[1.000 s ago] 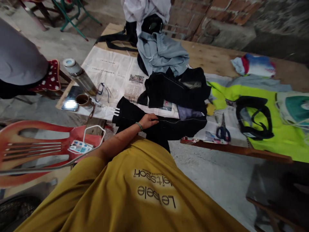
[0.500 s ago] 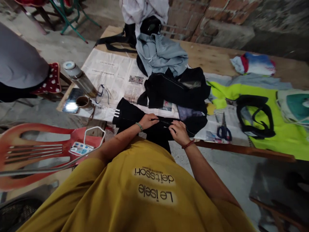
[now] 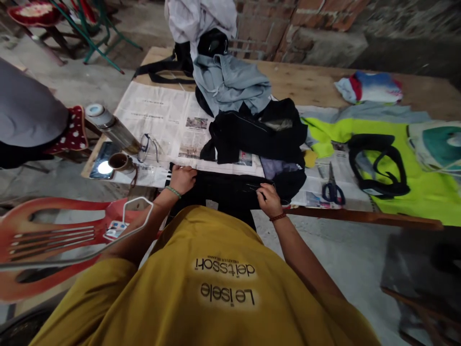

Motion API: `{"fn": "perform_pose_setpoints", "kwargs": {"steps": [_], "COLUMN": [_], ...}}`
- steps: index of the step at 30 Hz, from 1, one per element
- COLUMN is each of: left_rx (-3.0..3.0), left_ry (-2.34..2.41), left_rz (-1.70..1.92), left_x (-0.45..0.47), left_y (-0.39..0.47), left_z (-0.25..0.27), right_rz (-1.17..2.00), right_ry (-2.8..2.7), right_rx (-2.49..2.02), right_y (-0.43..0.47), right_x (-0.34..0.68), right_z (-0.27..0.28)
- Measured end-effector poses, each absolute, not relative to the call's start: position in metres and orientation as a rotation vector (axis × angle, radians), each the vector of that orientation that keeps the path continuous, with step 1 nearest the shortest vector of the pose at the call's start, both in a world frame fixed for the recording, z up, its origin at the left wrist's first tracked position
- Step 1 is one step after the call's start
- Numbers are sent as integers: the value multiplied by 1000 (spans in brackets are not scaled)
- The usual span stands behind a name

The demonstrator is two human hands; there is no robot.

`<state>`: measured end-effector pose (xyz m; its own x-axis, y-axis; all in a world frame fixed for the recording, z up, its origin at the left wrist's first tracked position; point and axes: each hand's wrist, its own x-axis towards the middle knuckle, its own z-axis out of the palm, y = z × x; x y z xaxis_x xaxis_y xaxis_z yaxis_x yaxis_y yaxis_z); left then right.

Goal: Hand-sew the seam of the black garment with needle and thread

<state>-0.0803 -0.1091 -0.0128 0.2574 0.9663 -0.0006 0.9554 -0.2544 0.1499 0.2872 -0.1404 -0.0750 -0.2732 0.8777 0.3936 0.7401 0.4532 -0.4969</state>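
Observation:
A black garment point(image 3: 223, 187) with white stripes at its left end lies along the near edge of the table. My left hand point(image 3: 183, 179), a green bead bracelet at the wrist, is closed on that striped end. Toward the other end, my right hand point(image 3: 269, 199) pinches the cloth with bent fingers. Whether it also holds something small is too fine to make out. Just beyond lies a heap of black clothing point(image 3: 252, 134), with a grey garment point(image 3: 234, 81) behind it. Dark-handled scissors point(image 3: 333, 190) rest to the right of my right hand.
Newspaper point(image 3: 158, 110) covers part of the wooden table. At left stand a flask point(image 3: 113, 127), a brown cup point(image 3: 121, 162), glasses point(image 3: 147, 148) and a phone point(image 3: 102, 163). A yellow-green garment point(image 3: 385, 120), black strap point(image 3: 403, 185) and iron point(image 3: 441, 144) lie right. A red chair point(image 3: 72, 211) stands close left.
My left hand has moved left along the black garment to its striped end, which now lies straighter. My right hand stays near the right part. The view has shifted slightly.

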Motion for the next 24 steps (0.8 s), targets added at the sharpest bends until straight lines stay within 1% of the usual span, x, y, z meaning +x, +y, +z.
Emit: {"fn": "perform_pose_setpoints", "kwargs": {"steps": [5, 8, 10, 13, 17, 19, 24], "left_rx": [2127, 2136, 2224, 2361, 2454, 2450, 2403], "left_ry": [2262, 2306, 2228, 1977, 1521, 1367, 1255], "left_rz": [271, 339, 380, 462, 529, 499, 226], "left_x": [-97, -87, -73, -46, -8, 10, 40], "left_y": [-123, -129, -132, -131, -109, -93, -67], "left_z": [-12, 3, 14, 27, 21, 11, -10], "right_rz": [312, 297, 286, 269, 297, 311, 340], "right_ry": [-2059, -2060, -2060, -2062, -2065, -2061, -2067], "right_rx": [-1359, -1364, -1360, -1343, -1348, -1348, -1354], "right_y": [-139, -139, -139, -139, -139, -139, -139], "right_x": [288, 288, 287, 287, 289, 289, 290], "right_z": [-74, -74, -74, -74, -74, -75, -75]}}
